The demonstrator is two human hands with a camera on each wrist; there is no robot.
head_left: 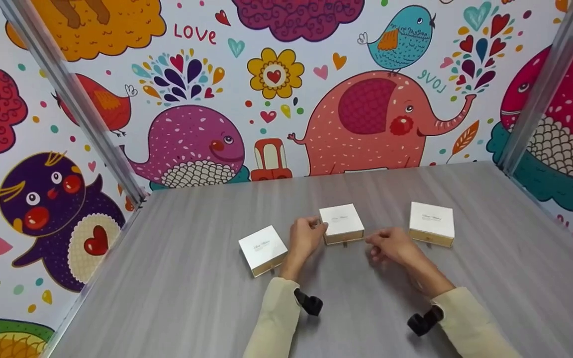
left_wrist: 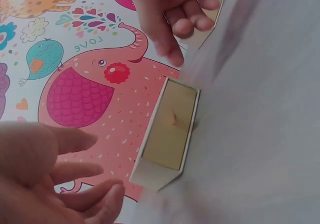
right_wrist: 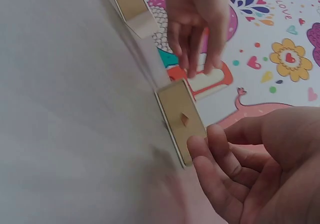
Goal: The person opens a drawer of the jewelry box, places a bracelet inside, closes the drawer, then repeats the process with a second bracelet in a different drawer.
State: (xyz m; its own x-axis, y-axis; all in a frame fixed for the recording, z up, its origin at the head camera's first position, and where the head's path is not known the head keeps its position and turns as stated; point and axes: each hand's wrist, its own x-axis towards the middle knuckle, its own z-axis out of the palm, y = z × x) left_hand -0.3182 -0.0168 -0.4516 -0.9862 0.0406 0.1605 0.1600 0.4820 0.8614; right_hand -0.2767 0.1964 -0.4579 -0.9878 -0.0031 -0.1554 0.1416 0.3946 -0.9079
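Between my two hands sits a small white drawer box (head_left: 341, 220) with printed lettering on top, a gold front and a small pull tab. My left hand (head_left: 306, 237) is at the box's left side, fingertips right at its edge, fingers loosely extended. My right hand (head_left: 393, 244) hovers beside the front right corner, fingers loosely bent with nothing between them. In the left wrist view the gold front (left_wrist: 172, 126) faces the camera, the left hand (left_wrist: 60, 174) apart from it. The right wrist view shows the right hand (right_wrist: 245, 169) overlapping the box's near end.
A matching white box (head_left: 263, 247) lies turned at an angle left of my left hand. Another one (head_left: 431, 221) stands to the right, beyond my right hand. All rest on a grey wood-grain table (head_left: 192, 278). A cartoon-printed wall (head_left: 276, 119) rises behind, with metal posts (head_left: 75, 99) at the corners.
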